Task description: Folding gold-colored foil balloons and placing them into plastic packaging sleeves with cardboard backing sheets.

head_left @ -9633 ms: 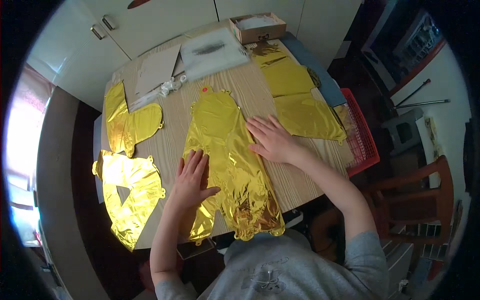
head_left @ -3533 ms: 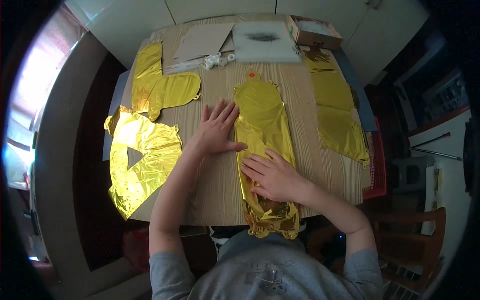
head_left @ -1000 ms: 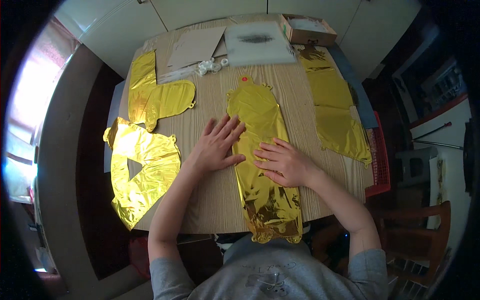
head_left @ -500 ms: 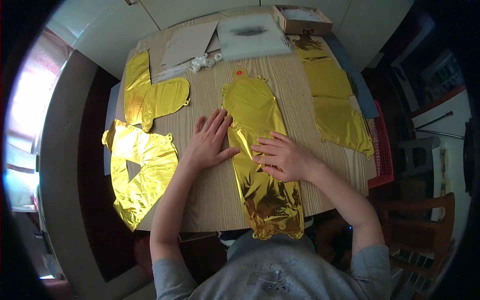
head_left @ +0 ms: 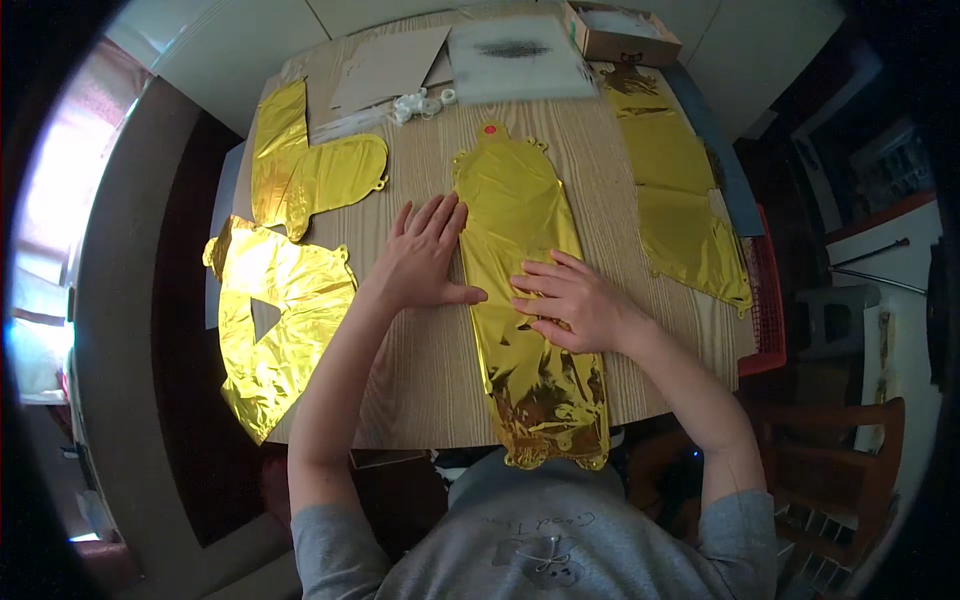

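Note:
A long, flat gold foil balloon (head_left: 515, 210) lies lengthwise in front of me, with a red dot on the tab at its far end. Its wrinkled near end hangs slightly over the table's front edge. Along the balloon's left edge rests my left hand (head_left: 425, 260), open, with its thumb and fingertips touching the foil. My right hand (head_left: 570, 302) lies flat on the middle of the balloon, fingers spread and pointing left. Neither hand grips anything.
More flat gold foil balloons lie around: one L-shaped (head_left: 335, 182), one with a triangular hole (head_left: 295, 300), and one at the right (head_left: 675, 190). At the back are a cardboard sheet (head_left: 390, 68), white ribbon rolls (head_left: 420, 107), a clear plastic bag (head_left: 515, 75) and a box (head_left: 625, 38). A red basket (head_left: 768, 300) stands beside the table.
The whole view has shifted a little. Against the balloon, my right hand stays over the middle and my left along the left edge, with only slight movement.

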